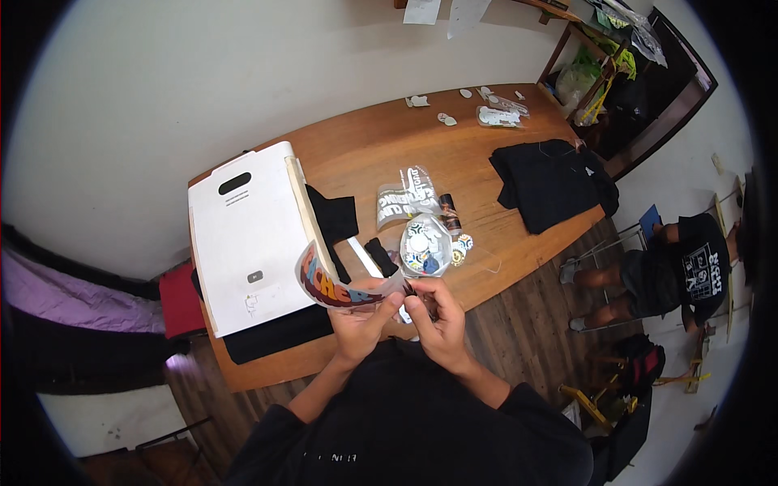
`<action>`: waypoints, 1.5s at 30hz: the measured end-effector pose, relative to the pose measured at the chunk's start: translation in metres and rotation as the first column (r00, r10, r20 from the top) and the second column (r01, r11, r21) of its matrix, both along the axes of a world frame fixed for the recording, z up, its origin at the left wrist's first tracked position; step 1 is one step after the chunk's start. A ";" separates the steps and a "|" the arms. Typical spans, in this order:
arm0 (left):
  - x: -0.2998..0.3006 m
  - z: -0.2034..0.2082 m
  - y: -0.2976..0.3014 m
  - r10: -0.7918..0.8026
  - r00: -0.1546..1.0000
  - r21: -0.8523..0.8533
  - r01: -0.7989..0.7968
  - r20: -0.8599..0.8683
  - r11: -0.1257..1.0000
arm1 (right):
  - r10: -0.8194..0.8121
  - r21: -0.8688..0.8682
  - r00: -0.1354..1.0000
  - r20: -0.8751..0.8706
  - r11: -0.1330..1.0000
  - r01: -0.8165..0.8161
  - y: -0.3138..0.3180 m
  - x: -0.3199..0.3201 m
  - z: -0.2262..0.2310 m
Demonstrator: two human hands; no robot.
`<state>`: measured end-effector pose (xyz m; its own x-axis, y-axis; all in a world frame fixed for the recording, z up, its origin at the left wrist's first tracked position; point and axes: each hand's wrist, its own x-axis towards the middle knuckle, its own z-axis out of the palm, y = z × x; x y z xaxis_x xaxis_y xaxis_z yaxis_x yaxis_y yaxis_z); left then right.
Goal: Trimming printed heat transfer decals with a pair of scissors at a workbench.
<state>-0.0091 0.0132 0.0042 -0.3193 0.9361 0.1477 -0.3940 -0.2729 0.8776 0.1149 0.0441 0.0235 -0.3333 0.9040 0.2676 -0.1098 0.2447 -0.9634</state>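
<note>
My left hand [361, 326] grips a curled clear transfer film [326, 285] with colourful lettering, thumb on top. Against its right end, my right hand [440, 320] pinches the film's dark edge between thumb and fingers. Both hands are raised near the table's front edge, their fingertips almost touching. Just beyond them stands a white bowl [438, 232] with round stickers and scraps in it. A small black item [380, 256] lies to the bowl's left.
A white heat press [243, 279] covers the wooden table's left part, black cloth [279, 334] beneath it. Behind the bowl are a white-lettered film [405, 197] and a dark cylinder [450, 214]. Folded black shirts [547, 186] lie right. A person [689, 263] sits at far right.
</note>
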 end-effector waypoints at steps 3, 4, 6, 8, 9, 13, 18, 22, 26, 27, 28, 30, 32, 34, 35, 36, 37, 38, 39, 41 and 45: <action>0.001 -0.008 -0.002 0.038 0.998 0.011 -0.039 0.056 0.999 | 0.010 -0.021 1.000 -0.015 1.000 -0.010 -0.001 0.000 -0.001; 0.001 -0.009 -0.002 0.038 0.998 0.011 -0.039 0.056 0.999 | 0.010 -0.035 1.000 -0.020 0.999 -0.011 -0.001 0.000 -0.002; 0.001 -0.011 -0.002 0.037 0.998 0.031 -0.039 0.054 0.999 | 0.013 -0.035 1.000 -0.024 0.999 -0.014 0.000 -0.001 -0.001; 0.001 -0.010 -0.001 0.035 0.996 0.026 -0.037 0.079 0.999 | 0.015 -0.035 0.999 -0.028 0.999 -0.016 0.000 -0.001 -0.001; 0.001 -0.010 -0.001 0.033 0.994 0.022 -0.035 0.104 0.999 | 0.005 -0.024 1.000 -0.015 1.000 -0.006 0.000 -0.001 -0.001; 0.000 -0.012 -0.002 0.023 0.993 -0.019 -0.021 0.116 1.000 | -0.010 -0.012 1.000 0.003 1.000 0.010 0.000 -0.001 -0.003; 0.001 -0.012 -0.001 0.089 0.995 -0.056 -0.086 0.046 0.995 | -0.026 0.000 1.000 0.015 1.000 0.026 -0.001 -0.001 -0.003; 0.001 -0.008 -0.002 0.068 0.997 -0.057 -0.066 0.035 0.996 | -0.048 0.027 0.998 0.032 0.999 0.047 0.000 -0.001 -0.003; -0.001 -0.007 -0.003 -0.022 1.000 -0.031 0.022 0.004 0.999 | -0.040 -0.008 0.999 -0.008 0.999 0.040 -0.001 -0.001 0.001; -0.002 -0.008 -0.004 -0.041 0.999 0.003 0.041 0.000 0.999 | -0.048 0.003 0.999 0.008 0.999 0.048 -0.001 -0.001 0.001; -0.001 -0.007 -0.004 -0.041 0.999 0.003 0.041 0.000 0.999 | -0.056 0.014 0.998 0.024 0.998 0.055 -0.001 0.000 0.000; 0.003 -0.005 -0.004 -0.003 0.997 -0.005 0.004 0.076 1.000 | -0.056 0.006 0.998 0.021 0.998 0.056 -0.001 0.000 -0.002; 0.005 -0.006 -0.004 0.000 0.995 -0.010 0.001 0.097 1.000 | -0.058 -0.002 0.998 0.016 0.998 0.058 0.000 0.000 -0.003; 0.005 -0.005 -0.004 0.004 0.993 -0.014 -0.002 0.119 1.000 | -0.056 -0.017 0.998 -0.029 0.998 0.055 0.000 0.000 -0.003; 0.004 -0.004 -0.003 -0.030 0.994 -0.007 0.031 0.108 1.000 | -0.057 -0.017 0.998 -0.029 0.998 0.056 0.000 0.000 -0.003; 0.004 -0.003 -0.003 -0.063 0.993 0.000 0.064 0.098 0.998 | -0.068 -0.010 0.998 -0.005 0.998 0.068 0.001 0.001 -0.003; 0.004 -0.003 -0.003 -0.063 0.993 0.000 0.063 0.097 0.998 | -0.078 -0.003 0.997 0.017 0.997 0.078 0.001 0.001 -0.003; 0.005 -0.004 -0.004 -0.064 0.992 -0.007 0.065 0.111 0.998 | -0.077 -0.003 0.997 0.016 0.997 0.077 0.001 0.001 -0.003; 0.006 -0.004 -0.004 -0.066 0.990 -0.013 0.068 0.125 0.998 | -0.083 0.004 0.996 0.018 0.997 0.083 0.001 0.001 -0.003; 0.008 -0.007 -0.006 -0.056 0.987 -0.031 0.062 0.152 0.998 | -0.088 0.012 0.996 0.019 0.996 0.088 0.002 0.001 -0.003; 0.012 -0.008 -0.007 -0.032 0.976 -0.095 0.054 0.216 0.994 | -0.110 0.043 0.993 0.034 0.993 0.108 0.002 -0.001 -0.002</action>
